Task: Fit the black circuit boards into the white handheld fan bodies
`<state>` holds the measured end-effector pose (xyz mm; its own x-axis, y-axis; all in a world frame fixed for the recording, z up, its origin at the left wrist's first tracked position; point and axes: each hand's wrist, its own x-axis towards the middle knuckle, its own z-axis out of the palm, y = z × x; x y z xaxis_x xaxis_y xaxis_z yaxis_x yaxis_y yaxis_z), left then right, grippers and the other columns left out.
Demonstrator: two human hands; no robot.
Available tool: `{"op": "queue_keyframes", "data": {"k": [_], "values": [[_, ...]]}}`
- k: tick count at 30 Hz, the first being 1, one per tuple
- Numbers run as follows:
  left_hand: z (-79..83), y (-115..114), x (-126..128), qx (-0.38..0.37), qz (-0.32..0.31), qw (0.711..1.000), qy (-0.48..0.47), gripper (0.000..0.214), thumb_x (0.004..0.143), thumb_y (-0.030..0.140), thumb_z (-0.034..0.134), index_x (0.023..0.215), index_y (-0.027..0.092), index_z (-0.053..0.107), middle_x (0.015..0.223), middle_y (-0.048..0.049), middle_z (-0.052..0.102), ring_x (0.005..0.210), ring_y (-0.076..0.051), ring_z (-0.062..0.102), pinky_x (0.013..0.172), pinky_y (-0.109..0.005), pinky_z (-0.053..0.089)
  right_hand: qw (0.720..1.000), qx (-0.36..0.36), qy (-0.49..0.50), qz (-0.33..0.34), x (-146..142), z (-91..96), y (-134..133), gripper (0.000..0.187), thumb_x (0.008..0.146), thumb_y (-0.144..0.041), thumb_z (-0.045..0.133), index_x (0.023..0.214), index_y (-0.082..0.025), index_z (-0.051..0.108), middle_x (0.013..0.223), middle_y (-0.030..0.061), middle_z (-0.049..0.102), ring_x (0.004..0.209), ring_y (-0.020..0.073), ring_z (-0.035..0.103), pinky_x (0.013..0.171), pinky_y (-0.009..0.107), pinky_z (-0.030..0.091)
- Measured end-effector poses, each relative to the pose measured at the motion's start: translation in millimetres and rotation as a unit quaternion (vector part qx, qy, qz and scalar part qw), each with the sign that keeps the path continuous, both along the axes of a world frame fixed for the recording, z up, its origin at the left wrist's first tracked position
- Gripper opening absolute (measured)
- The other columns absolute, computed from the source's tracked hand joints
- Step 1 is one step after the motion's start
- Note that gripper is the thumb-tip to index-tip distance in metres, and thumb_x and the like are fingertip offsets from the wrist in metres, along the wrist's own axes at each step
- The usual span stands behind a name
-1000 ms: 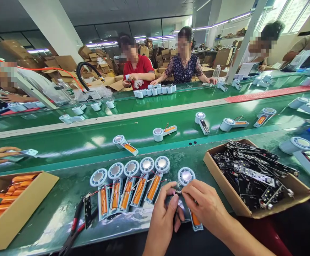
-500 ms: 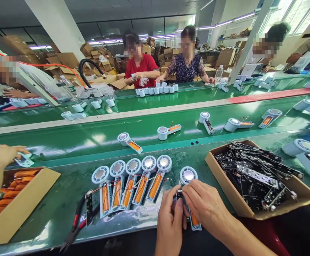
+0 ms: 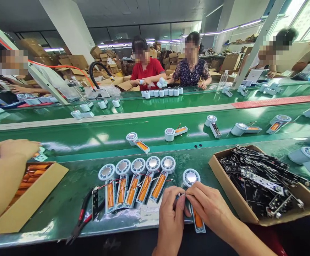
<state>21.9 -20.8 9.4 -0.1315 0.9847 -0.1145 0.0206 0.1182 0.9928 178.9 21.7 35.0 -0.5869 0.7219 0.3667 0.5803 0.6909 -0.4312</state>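
Observation:
My left hand [image 3: 172,213] and my right hand [image 3: 209,208] meet over a white fan-shaped housing [image 3: 191,177] with an orange battery in its handle, lying at the near edge of the green bench. Both hands pinch a small connector or wire end between fingertips, just below the round head of the housing. To the left lies a row of several like housings [image 3: 137,177] with orange batteries and red wires. A black circuit board [image 3: 94,202] lies at the row's left end.
A cardboard box of black circuit boards [image 3: 261,185] stands at right, a box of orange batteries [image 3: 34,188] at left with a neighbour's arm [image 3: 3,177] over it. Red-handled cutters [image 3: 81,220] lie near the front edge. More housings ride the conveyor [image 3: 155,135]; people work opposite.
The view has shifted slightly, so everything sits further right. My hands stay pinched together over the housing. The neighbour's arm at left has come further in over the battery box.

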Motion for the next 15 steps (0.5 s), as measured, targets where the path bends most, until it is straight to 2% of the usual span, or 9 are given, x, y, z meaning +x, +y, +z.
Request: {"op": "queue_keyframes", "data": {"k": [6, 8, 11, 15], "values": [[8.7, 0.4, 2.4, -0.051, -0.029, 0.998, -0.039, 0.034, 0.094, 0.055, 0.054, 0.101, 0.022, 0.061, 0.062, 0.0036, 0.055, 0.042, -0.009, 0.046, 0.035, -0.019, 0.026, 0.999, 0.037, -0.012, 0.012, 4.2, -4.3, 0.8, 0.027, 0.107, -0.022, 0.041, 0.098, -0.019, 0.066, 0.086, 0.0053, 0.065, 0.074, 0.0169, 0.060, 0.071, 0.031, 0.046], [10.6, -0.4, 3.2, -0.064, -0.028, 0.996, -0.058, 0.038, 0.094, 0.054, 0.056, 0.115, 0.023, 0.057, 0.063, 0.0046, 0.055, 0.042, -0.009, 0.046, 0.035, -0.018, 0.027, 0.998, 0.054, -0.021, 0.006, 4.7, -4.7, 1.1, 0.026, 0.106, -0.021, 0.041, 0.098, -0.019, 0.066, 0.086, 0.0057, 0.064, 0.074, 0.0175, 0.059, 0.071, 0.032, 0.046], [9.2, -1.2, 4.3, -0.068, -0.012, 0.994, -0.079, 0.055, 0.091, 0.054, 0.061, 0.135, 0.024, 0.047, 0.079, 0.0006, 0.063, 0.047, -0.009, 0.049, 0.037, -0.018, 0.032, 0.998, 0.060, -0.028, -0.011, 3.8, -3.5, 1.1, 0.027, 0.106, -0.018, 0.041, 0.097, -0.017, 0.066, 0.089, 0.0073, 0.063, 0.077, 0.0180, 0.060, 0.073, 0.031, 0.047], [4.4, -2.1, 6.4, -0.064, -0.020, 0.997, -0.046, 0.051, 0.093, 0.049, 0.058, 0.132, 0.017, 0.054, 0.063, 0.0036, 0.058, 0.046, -0.009, 0.045, 0.043, -0.019, 0.037, 0.997, 0.061, -0.051, -0.010, 2.0, -2.3, 1.1, 0.028, 0.105, -0.016, 0.041, 0.090, -0.016, 0.064, 0.088, 0.0074, 0.060, 0.079, 0.0187, 0.058, 0.072, 0.031, 0.045]]}}
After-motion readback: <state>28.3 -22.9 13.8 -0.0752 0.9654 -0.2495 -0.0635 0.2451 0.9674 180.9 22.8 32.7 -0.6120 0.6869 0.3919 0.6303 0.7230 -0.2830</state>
